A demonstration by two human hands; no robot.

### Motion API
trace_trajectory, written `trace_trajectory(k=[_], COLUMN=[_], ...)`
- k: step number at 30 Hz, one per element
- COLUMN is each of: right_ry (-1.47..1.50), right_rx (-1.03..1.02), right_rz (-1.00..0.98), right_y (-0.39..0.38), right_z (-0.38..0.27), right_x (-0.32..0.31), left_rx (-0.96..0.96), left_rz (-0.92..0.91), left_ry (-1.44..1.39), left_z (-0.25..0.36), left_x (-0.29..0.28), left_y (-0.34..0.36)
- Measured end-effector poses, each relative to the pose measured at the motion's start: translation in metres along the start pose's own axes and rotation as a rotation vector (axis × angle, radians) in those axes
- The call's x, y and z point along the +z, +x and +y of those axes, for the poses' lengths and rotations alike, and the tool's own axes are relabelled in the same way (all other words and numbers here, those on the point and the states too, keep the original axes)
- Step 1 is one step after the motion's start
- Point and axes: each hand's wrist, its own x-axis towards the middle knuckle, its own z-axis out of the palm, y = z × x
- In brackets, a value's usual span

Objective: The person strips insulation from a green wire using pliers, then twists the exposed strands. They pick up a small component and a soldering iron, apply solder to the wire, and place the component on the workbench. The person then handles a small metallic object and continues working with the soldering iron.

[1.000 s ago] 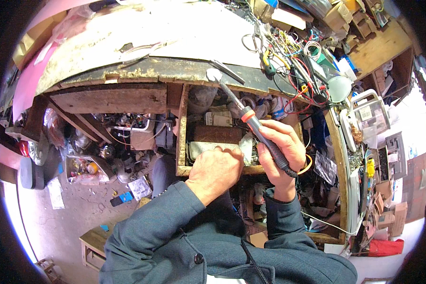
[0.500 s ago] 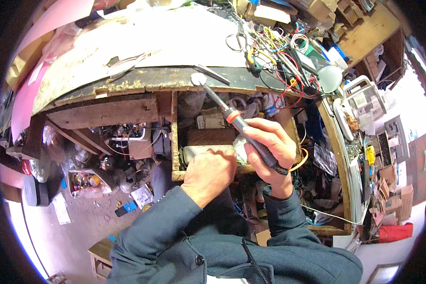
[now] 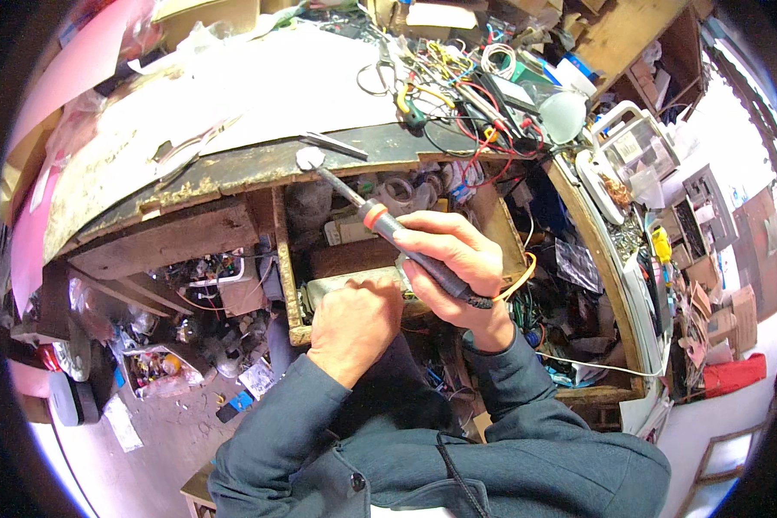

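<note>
Mid-frame, the right hand (image 3: pixel 459 259) grips a black, orange-collared soldering iron (image 3: pixel 387 226), apparently touching its tip to a round white lump (image 3: pixel 309 159), with steadiness seemingly needed next; the left hand (image 3: pixel 354 323) is curled, contents hidden.

From the wearer's head, on the near side of the drawer (image 3: pixel 286 268), the fisheye looks steeply down across it to the bench (image 3: pixel 388 145) beyond, near enough to show left hand (image 3: pixel 356 324) and right hand (image 3: pixel 459 269) clearly, wide enough to catch floor (image 3: pixel 168 423) left of the drawer.

Two hands (image 3: pixel 356 326) (image 3: pixel 466 263), two sleeves (image 3: pixel 281 427) (image 3: pixel 520 380), one soldering iron (image 3: pixel 413 248), one drawer (image 3: pixel 286 268)
</note>
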Motion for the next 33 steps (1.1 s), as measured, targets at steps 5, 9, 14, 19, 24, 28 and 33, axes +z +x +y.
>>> trace_trajectory(k=[5, 9, 14, 19, 24, 28, 33], right_ry=[0.001, -0.013, 0.015, 0.007, 0.006, 0.014, -0.012], right_rx=[-0.018, -0.010, 0.030, 0.033, 0.034, 0.060, 0.055], right_rz=[0.008, -0.002, 0.007, -0.011, -0.012, 0.013, -0.017], right_y=[-0.001, -0.001, 0.000, 0.004, 0.005, 0.007, 0.008], right_z=[0.003, -0.001, -0.005, -0.009, -0.011, -0.009, -0.013], right_x=[0.000, -0.001, 0.000, 0.000, 0.000, -0.001, -0.003], left_rx=[0.018, 0.033, 0.009, -0.025, -0.022, -0.023, 0.031], left_rz=[0.020, 0.026, -0.002, -0.002, -0.035, -0.045, 0.048], left_ry=[0.029, 0.032, -0.003, -0.020, -0.023, -0.021, -0.004], left_z=[0.001, 0.000, 0.000, 0.000, -0.001, -0.002, -0.003], left_x=[-0.002, 0.000, 0.003, 0.001, 0.002, 0.004, 0.006], left_y=[0.000, -0.002, -0.001, -0.002, -0.002, -0.003, -0.004])
